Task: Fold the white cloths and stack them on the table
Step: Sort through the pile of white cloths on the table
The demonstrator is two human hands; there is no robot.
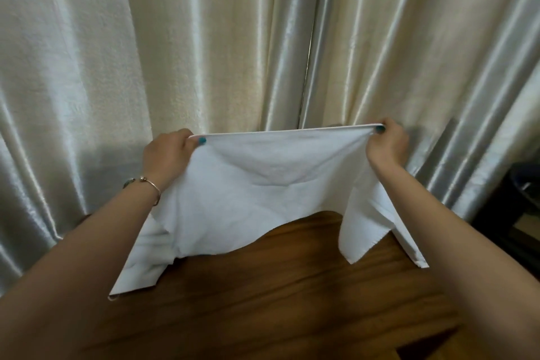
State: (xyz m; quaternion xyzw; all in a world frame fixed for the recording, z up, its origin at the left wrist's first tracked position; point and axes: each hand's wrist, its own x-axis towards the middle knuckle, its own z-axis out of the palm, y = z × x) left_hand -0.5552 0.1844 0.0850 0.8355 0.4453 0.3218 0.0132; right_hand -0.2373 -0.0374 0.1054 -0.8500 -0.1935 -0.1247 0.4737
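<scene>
Cream curtains (204, 38) hung behind the wooden table (277, 286). Your left hand (169, 152) and right hand (387, 142) each pinched a top corner of the white cloth (263, 184), stretching it above the table's far edge, its lower folds draping down.

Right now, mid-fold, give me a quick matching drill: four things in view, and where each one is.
Things:
1. left hand
2. right hand
3. bracelet
4. table

Places or states:
A. brown wood, under the hanging cloth
B. pinching the cloth's top right corner
C. on the left wrist
D. pinching the cloth's top left corner

Pairs: 1-D, 2-B, 3-C, 4-A
</scene>
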